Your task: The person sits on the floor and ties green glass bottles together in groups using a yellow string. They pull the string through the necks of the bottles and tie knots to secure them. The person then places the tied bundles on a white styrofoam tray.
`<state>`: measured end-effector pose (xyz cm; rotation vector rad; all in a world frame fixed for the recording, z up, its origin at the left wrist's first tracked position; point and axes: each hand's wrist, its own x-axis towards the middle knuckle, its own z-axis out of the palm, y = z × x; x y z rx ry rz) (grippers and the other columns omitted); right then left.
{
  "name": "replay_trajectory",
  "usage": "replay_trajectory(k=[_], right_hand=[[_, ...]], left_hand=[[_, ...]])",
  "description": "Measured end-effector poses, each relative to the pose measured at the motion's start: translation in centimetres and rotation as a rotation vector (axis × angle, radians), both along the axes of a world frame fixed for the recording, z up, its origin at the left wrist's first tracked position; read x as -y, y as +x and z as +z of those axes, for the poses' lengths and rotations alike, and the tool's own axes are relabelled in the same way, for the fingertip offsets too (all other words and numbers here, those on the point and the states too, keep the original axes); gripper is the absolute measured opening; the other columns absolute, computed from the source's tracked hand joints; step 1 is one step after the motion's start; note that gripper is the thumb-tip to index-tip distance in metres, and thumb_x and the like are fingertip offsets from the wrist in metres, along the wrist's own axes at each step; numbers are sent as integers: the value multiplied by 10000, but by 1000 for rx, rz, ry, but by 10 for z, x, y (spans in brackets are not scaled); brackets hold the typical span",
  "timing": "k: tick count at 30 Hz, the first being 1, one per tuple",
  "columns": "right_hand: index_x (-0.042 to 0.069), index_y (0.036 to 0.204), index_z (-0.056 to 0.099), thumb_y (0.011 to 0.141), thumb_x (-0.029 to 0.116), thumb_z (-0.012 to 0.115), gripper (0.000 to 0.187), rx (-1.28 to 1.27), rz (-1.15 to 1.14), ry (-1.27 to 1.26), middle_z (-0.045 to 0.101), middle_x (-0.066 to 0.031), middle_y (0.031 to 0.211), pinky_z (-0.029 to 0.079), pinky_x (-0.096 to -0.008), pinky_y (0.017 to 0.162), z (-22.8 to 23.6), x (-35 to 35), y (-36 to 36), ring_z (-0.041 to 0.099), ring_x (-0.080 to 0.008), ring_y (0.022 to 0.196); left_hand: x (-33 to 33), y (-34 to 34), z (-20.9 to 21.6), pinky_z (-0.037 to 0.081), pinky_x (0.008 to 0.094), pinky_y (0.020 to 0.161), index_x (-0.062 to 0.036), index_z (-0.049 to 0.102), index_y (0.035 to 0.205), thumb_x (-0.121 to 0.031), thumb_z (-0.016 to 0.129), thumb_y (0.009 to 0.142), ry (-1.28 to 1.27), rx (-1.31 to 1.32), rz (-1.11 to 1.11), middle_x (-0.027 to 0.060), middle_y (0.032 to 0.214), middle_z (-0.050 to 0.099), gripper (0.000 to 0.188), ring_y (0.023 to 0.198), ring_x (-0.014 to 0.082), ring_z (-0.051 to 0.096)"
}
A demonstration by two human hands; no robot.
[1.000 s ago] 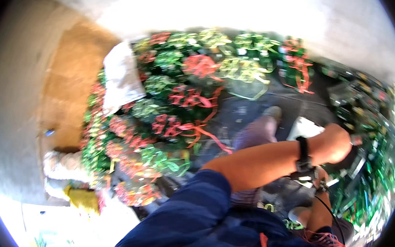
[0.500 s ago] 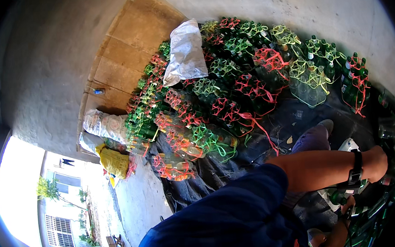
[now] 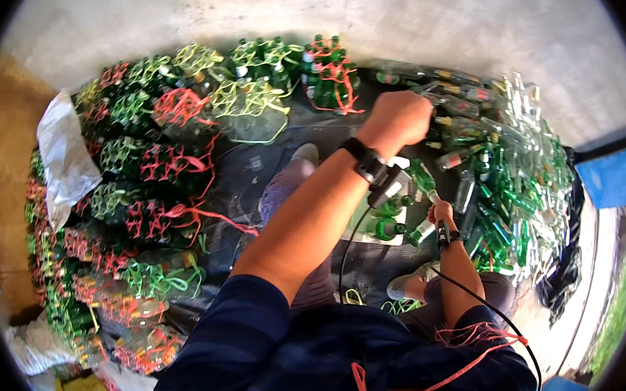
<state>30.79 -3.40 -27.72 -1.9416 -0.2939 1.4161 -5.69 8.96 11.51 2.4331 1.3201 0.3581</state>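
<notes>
My left hand [image 3: 404, 118] reaches across to the near side of the bottle pile. Its fingers are closed and face away, so what they hold, if anything, is hidden; clear bottles lie just past it. Lower down, my right hand [image 3: 441, 212] is closed round the neck of a green glass bottle [image 3: 422, 176], whose body points away from me. Next to that bottle, several green bottles [image 3: 388, 228] are gathered at a pale, flat-sided holder [image 3: 363, 224] between my feet. My left forearm covers part of this holder.
A heap of loose green and clear bottles [image 3: 502, 214] lies on the right. Bundles of bottles tied with red and green cord [image 3: 167, 163] fill the left, a white sack [image 3: 66, 160] on them. Dark sheeting [image 3: 252, 174] covers the floor; red string [image 3: 452, 376] hangs by my waist.
My view has swung to the right, bringing the loose bottle heap and both hands into plain sight. The tied bundles now sit farther left in the picture.
</notes>
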Motion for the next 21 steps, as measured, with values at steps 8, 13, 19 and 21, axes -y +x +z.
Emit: replay_trajectory(k=[8, 13, 19, 21], right_hand=[[3, 766, 604, 998, 273, 562, 358, 898, 981, 213, 606, -146, 590, 489, -416, 438, 90, -6, 96, 610, -263, 458], [-4, 911, 684, 969, 315, 548, 351, 1248, 1188, 161, 704, -192, 731, 564, -449, 582, 179, -33, 92, 714, -315, 611], [3, 985, 673, 934, 435, 590, 443, 1236, 791, 277, 708, -265, 1019, 511, -550, 864, 349, -23, -40, 660, -466, 1006], [12, 972, 648, 937, 424, 578, 420, 1288, 740, 300, 711, -265, 988, 512, -554, 862, 366, -19, -53, 666, -458, 998]], left_hand=[[4, 21, 7, 581, 465, 817, -114, 778, 1007, -237, 711, 871, 9, 93, -62, 146, 974, 761, 195, 935, 352, 731], [5, 32, 9, 576, 458, 840, -110, 763, 1071, -213, 688, 889, -8, 64, -135, 153, 1003, 758, 222, 974, 345, 725], [11, 43, 5, 571, 464, 862, -100, 760, 1102, -195, 674, 900, -20, 68, -259, 166, 1023, 756, 239, 981, 351, 722], [13, 47, 0, 571, 463, 873, -96, 757, 1138, -203, 681, 893, 10, 120, -312, 174, 1052, 754, 277, 994, 355, 721]])
